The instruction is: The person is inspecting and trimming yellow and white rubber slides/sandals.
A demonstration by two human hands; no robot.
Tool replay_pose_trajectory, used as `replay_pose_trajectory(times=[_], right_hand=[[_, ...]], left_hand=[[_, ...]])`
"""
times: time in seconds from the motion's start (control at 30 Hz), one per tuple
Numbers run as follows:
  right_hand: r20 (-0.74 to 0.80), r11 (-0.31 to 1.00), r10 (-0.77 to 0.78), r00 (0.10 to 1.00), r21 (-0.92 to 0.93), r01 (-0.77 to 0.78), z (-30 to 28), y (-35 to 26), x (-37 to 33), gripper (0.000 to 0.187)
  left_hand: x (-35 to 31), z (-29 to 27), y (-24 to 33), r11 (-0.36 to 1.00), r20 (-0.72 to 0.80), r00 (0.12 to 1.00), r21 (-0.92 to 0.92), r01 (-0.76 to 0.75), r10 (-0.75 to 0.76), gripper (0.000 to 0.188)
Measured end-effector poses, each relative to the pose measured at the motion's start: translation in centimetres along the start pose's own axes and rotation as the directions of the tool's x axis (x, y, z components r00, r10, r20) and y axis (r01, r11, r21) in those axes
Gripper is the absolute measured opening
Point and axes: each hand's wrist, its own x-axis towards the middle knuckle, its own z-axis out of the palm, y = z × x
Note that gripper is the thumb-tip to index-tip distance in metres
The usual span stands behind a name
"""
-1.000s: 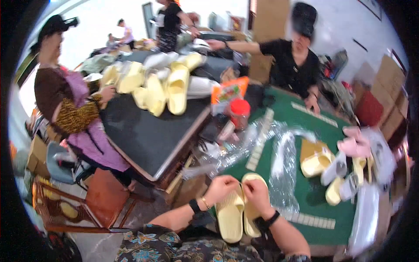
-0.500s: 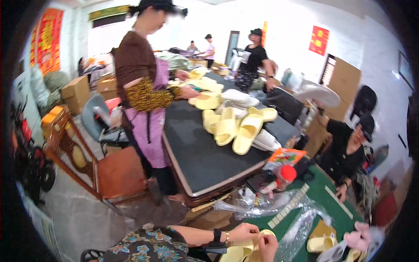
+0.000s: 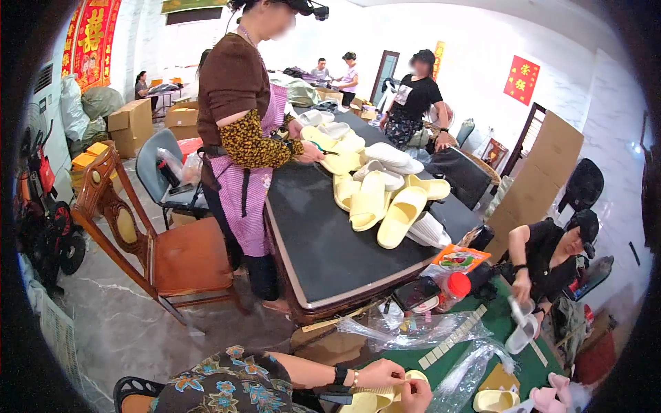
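My left hand [image 3: 381,374], with a dark watch band and a bracelet at the wrist, is closed in a pinch at the bottom of the view. Close beside it, my right hand [image 3: 416,397] pinches too, its fingertips almost meeting the left ones. Both are over a pale yellow slipper [image 3: 372,401], whose rounded end shows behind the fingers. What lies between the fingertips is too small to make out. The lower part of the slipper and of my right hand is cut off by the frame edge.
A green table [image 3: 451,356] bears clear plastic wrap [image 3: 463,377], a row of pale tiles [image 3: 454,339] and a red-lidded jar [image 3: 454,288]. Yellow and white slippers cover part of a dark table [image 3: 330,265]. A co-worker stands there; another at right handles a translucent container [image 3: 521,335]. A wooden chair [image 3: 189,258] stands left.
The view has shifted slightly. My hands remain pinched together over the slipper. The co-worker at right has raised a hand and now handles pale translucent things.
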Motion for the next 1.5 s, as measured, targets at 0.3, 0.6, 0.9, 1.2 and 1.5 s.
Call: replay_pose_trajectory(times=[0.3,0.6,0.9,1.2,1.5], right_hand=[[-0.027,0.995,-0.006,1.000,0.094,0.009,0.0,-0.6,0.0,0.017],[-0.102,0.983,0.092,0.991,0.171,-0.074,1.4,0.3,0.1,0.009],[-0.052,1.000,0.010,0.999,-0.022,-0.011,1.2,0.2,0.1,0.009],[-0.117,0.986,-0.135,0.984,-0.118,0.121,0.1,-1.2,-0.1,0.011],[0.006,0.914,0.171,0.985,-0.373,-0.157,-5.6,0.6,-6.1,0.045]], left_hand=[[-0.5,0.1,0.2,0.999,-0.063,0.998,-0.039,-0.034,0.031,0.023],[-0.9,0.7,-0.2,0.975,-0.144,0.970,0.139,-0.173,0.193,0.016],[-1.3,1.1,0.4,0.953,-0.235,0.929,0.171,-0.249,0.285,0.013],[-0.8,-0.7,1.7,0.925,-0.229,0.901,0.186,-0.331,0.368,0.018],[8.5,-24.7,1.3,0.984,-0.850,0.502,-0.175,0.020,-0.161,0.037]])
